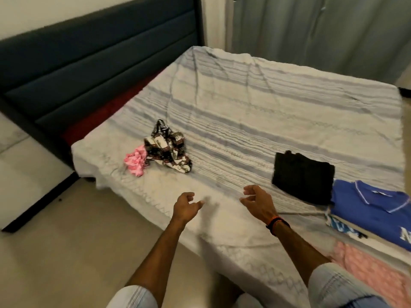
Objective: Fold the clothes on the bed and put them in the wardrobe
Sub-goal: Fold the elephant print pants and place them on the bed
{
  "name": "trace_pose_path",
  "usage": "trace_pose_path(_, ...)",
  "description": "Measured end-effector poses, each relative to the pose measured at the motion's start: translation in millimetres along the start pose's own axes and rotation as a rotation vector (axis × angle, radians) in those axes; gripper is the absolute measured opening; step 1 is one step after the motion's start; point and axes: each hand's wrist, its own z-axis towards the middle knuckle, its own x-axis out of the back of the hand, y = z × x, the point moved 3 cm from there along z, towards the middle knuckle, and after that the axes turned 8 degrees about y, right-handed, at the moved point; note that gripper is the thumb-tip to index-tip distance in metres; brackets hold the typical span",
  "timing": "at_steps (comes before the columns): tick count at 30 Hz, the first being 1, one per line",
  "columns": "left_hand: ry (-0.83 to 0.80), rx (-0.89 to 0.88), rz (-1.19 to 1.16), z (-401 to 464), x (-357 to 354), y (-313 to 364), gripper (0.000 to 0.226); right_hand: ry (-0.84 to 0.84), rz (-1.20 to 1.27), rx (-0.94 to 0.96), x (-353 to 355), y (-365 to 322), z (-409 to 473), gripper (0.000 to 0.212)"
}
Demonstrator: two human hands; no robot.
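Note:
A crumpled black-and-white patterned garment (168, 151) lies on the bed (244, 112), with a small crumpled pink garment (135, 163) touching its left side. A folded black garment (303, 176) lies to the right. Beside it a folded blue shirt (373, 207) tops a stack, and a pink folded garment (373, 270) lies nearer me. My left hand (185, 206) and my right hand (256, 202) hover over the bed's near edge, fingers loosely curled, holding nothing. Both are well short of the crumpled clothes.
A dark padded headboard (100, 61) runs along the far left. Grey curtains (311, 30) hang behind the bed. A red strip of mattress (106, 116) shows beside the striped sheet. Beige floor (66, 252) lies left of the bed.

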Motion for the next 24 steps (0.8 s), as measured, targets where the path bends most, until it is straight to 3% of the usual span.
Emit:
trace_pose_path(10,0.156,0.135,-0.097,128.6,108.6,-22.2,0.042,-0.166,-0.023,0.093,-147.3,-99.9,93.9,0.032)
trace_pose_path(19,0.115,0.196,-0.085,263.7,133.8,12.9,0.032,-0.222,-0.087,0.050,-221.0,-161.8,212.5,0.032)
trace_pose_path(24,0.023,0.214,-0.045,355.1,126.0,26.2,0.013,-0.225,-0.150,-0.015,-266.2,-173.6,281.6,0.033)
